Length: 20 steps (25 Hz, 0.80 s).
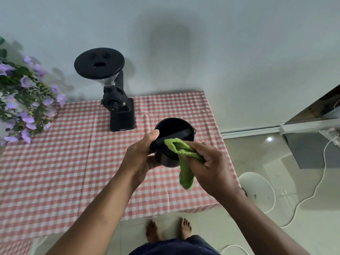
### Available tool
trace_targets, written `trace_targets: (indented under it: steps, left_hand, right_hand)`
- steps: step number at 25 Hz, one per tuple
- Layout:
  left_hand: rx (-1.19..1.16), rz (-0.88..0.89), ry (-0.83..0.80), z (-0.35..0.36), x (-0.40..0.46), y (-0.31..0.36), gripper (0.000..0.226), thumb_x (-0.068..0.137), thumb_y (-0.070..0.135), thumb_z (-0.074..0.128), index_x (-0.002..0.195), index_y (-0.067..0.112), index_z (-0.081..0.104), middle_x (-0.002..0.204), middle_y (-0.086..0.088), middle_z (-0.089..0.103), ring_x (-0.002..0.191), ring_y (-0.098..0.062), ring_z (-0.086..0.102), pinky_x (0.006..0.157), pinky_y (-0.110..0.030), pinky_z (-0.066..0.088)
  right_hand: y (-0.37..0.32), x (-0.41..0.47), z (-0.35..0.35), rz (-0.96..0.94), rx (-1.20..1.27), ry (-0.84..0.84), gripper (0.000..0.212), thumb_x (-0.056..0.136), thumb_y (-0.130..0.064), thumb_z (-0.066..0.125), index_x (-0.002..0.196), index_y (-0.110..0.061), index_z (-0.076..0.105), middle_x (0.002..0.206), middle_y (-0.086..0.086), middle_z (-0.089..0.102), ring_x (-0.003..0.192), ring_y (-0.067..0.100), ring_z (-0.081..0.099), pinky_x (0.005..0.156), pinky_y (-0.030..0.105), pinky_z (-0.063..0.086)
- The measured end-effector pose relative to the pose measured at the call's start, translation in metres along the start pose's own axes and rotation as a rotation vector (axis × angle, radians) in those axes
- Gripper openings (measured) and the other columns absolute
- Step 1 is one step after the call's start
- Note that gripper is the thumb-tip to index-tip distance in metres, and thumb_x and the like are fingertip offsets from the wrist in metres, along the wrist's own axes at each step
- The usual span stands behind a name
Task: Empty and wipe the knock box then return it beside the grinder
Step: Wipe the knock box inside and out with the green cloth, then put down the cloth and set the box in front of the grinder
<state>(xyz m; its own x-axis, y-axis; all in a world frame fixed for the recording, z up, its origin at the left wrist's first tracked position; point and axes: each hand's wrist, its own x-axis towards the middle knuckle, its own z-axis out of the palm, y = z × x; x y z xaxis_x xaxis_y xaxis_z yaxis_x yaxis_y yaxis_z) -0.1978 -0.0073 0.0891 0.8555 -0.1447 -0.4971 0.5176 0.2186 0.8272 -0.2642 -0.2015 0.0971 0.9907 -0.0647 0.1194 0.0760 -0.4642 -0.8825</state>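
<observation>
Both bare forearms reach forward from the bottom of the view over the near right part of the table, which is covered by a red-and-white checked cloth. The left hand grips the black knock box from its left side: the thumb lies up along the rim, and the fingers curl under and around the wall, so most of them are hidden behind the box. The box is held tilted, its open mouth turned toward the camera, with the knock bar crossing the opening. Whether its base touches the table cannot be told.

The right hand is closed around a bunched green cloth, fingers folded over it with the knuckles up. The upper end of the cloth presses against the bar and the near rim; the loose end hangs down below the hand. The cloth and hand cover the near right part of the box.

The black coffee grinder stands upright near the far edge of the table, to the left of and beyond the box, apart from it. Purple flowers are cut off at the left edge.
</observation>
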Motion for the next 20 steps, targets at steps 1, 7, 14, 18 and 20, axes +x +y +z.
trace_targets:
  steps: [1, 7, 14, 18, 20]
  left_hand:
    - [-0.041, -0.011, 0.02, 0.004, 0.001, -0.001, 0.036, 0.096, 0.043, 0.068, 0.114, 0.014, 0.079, 0.105, -0.008, 0.083, 0.11, -0.035, 0.076, 0.086, -0.05, 0.065]
    - [-0.102, -0.038, 0.068, 0.027, 0.009, -0.01, 0.033, 0.095, 0.041, 0.069, 0.116, 0.016, 0.073, 0.116, -0.014, 0.073, 0.11, -0.035, 0.072, 0.086, -0.051, 0.063]
    - [-0.139, -0.055, 0.127, 0.032, 0.016, -0.035, 0.029, 0.096, 0.041, 0.068, 0.116, 0.02, 0.068, 0.119, -0.013, 0.071, 0.115, -0.036, 0.069, 0.102, -0.061, 0.056]
    - [-0.122, -0.056, 0.142, 0.031, 0.015, -0.05, 0.028, 0.098, 0.042, 0.065, 0.115, 0.02, 0.068, 0.118, -0.012, 0.07, 0.118, -0.037, 0.068, 0.103, -0.063, 0.054]
    - [-0.109, -0.07, 0.144, 0.032, 0.014, -0.058, 0.03, 0.098, 0.043, 0.065, 0.118, 0.021, 0.067, 0.12, -0.012, 0.07, 0.119, -0.037, 0.067, 0.104, -0.063, 0.054]
  right_hand:
    - [0.003, -0.002, -0.008, 0.027, 0.069, -0.005, 0.034, 0.101, -0.007, 0.067, 0.124, -0.029, 0.079, 0.079, -0.004, 0.077, 0.078, 0.012, 0.073, 0.073, 0.028, 0.059]
    - [0.05, -0.002, -0.057, 0.308, 0.012, 0.164, 0.046, 0.099, -0.016, 0.071, 0.059, -0.036, 0.063, 0.054, -0.017, 0.051, 0.052, 0.002, 0.046, 0.051, 0.013, 0.036]
    - [0.118, 0.012, -0.051, 0.494, -0.004, -0.079, 0.026, 0.1, -0.029, 0.069, 0.081, -0.012, 0.066, 0.069, -0.003, 0.06, 0.061, 0.008, 0.054, 0.059, 0.027, 0.046]
    - [0.165, 0.012, -0.067, 0.574, -0.009, -0.004, 0.022, 0.102, -0.018, 0.068, 0.081, -0.014, 0.064, 0.066, -0.003, 0.058, 0.048, -0.001, 0.053, 0.045, 0.017, 0.044]
    - [0.2, 0.006, -0.08, 0.741, -0.14, -0.105, 0.014, 0.1, -0.017, 0.069, 0.104, -0.004, 0.072, 0.075, 0.006, 0.066, 0.054, 0.013, 0.061, 0.046, 0.026, 0.051]
